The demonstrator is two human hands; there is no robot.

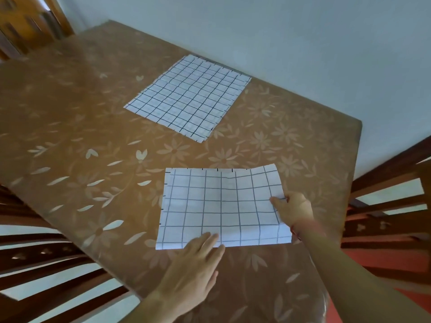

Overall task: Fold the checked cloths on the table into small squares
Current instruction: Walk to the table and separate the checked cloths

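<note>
1. A folded checked cloth (217, 206), white with dark grid lines, lies on the near part of the table, a little right of centre
2. The left hand (196, 264) lies flat with straight fingers; its fingertips press on the near edge of this cloth and grasp nothing
3. The right hand (296, 209) pinches the cloth's right edge, thumb on top and the other fingers underneath; that edge is raised slightly off the table and curls under at the near right corner
4. A second checked cloth (189, 96) lies spread flat well apart from the first, at the far side of the table near the wall (303, 43); layered edges show at its near corner
5. The table wears a brown cover (93, 136) printed with pale flowers and leaves
6. Dark wooden slatted chairs stand at the left (35, 252) and right (384, 183) sides of the table
</note>
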